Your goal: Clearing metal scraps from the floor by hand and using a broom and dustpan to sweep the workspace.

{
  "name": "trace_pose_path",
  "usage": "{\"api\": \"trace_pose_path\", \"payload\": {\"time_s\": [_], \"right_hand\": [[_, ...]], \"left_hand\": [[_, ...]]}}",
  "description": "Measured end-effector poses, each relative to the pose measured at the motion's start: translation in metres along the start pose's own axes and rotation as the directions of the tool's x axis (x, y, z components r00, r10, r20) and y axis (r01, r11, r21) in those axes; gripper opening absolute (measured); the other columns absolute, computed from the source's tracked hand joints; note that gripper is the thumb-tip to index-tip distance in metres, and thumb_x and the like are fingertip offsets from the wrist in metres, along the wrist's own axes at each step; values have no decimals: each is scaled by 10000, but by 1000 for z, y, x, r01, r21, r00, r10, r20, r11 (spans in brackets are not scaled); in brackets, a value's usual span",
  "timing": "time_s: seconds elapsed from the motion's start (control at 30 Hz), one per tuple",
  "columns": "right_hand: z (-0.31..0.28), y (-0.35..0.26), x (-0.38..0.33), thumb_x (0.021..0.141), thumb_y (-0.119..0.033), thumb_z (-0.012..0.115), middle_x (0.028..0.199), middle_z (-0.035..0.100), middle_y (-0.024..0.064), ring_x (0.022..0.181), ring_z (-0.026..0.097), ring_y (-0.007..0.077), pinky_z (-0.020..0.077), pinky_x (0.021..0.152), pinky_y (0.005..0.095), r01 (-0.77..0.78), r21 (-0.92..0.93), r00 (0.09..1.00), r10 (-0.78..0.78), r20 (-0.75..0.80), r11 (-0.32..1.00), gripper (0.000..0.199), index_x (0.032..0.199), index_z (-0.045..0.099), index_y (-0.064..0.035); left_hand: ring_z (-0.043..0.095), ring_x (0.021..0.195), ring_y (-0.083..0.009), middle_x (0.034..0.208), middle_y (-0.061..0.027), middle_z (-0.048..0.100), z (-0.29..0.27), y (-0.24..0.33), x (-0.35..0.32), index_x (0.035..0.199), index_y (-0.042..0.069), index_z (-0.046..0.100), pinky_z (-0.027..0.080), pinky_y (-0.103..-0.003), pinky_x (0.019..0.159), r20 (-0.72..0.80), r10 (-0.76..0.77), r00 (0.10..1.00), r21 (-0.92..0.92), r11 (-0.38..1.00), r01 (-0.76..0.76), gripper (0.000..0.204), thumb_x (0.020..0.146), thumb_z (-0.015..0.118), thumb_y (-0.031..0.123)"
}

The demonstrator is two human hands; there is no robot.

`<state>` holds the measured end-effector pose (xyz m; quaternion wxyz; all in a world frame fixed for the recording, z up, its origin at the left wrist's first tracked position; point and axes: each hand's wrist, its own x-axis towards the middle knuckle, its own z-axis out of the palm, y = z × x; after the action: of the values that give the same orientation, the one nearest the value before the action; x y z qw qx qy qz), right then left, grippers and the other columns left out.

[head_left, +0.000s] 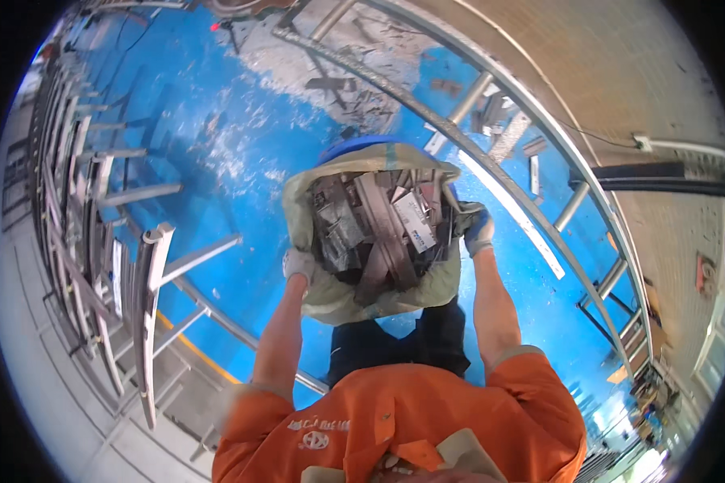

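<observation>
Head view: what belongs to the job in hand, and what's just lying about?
In the job:
pale green sack
metal offcuts inside it
left hand and right hand, gripping its sides

Apparently lying about:
long white strip
dark flat piece
tubular metal frame

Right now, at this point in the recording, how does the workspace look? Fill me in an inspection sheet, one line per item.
Surface: blue floor with whitish marks and a grey patch at the far side.
Job's things: open, pale green sack filled with metal scrap; a blue rim shows behind it.
Clutter: loose metal pieces at the far side; long white strip to the right.
Grips: left grip against the sack's left side, finger closure unclear; right grip closed on its right edge.
Cables: thin dark cable at right, running to a white fitting.
Surroundings: ladder-like metal frame to the right; metal racks at left.
</observation>
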<state>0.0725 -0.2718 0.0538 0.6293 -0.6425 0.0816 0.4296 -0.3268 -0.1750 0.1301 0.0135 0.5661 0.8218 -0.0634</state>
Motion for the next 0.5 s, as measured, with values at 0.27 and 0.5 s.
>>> {"api": "trace_pose_path", "payload": {"time_s": [0.27, 0.5], "right_hand": [[28, -2, 33, 834, -142, 438, 651, 524, 60, 567, 466, 173, 378, 565, 276, -36, 66, 982, 24, 185, 997, 181, 695, 543, -93], [62, -43, -3, 826, -146, 431, 555, 440, 28, 487, 396, 155, 321, 494, 270, -35, 7, 989, 33, 142, 999, 236, 594, 473, -130]], "left_hand": [[613, 742, -269, 872, -145, 676, -24, 13, 20, 965, 25, 656, 495, -344, 681, 90, 25, 996, -179, 984, -8, 276, 826, 530, 227], [614, 754, -238, 904, -122, 677, -48, 1, 15, 1038, 38, 651, 499, -315, 684, 150, 142, 978, -452, 890, -60, 283, 862, 518, 215]]}}
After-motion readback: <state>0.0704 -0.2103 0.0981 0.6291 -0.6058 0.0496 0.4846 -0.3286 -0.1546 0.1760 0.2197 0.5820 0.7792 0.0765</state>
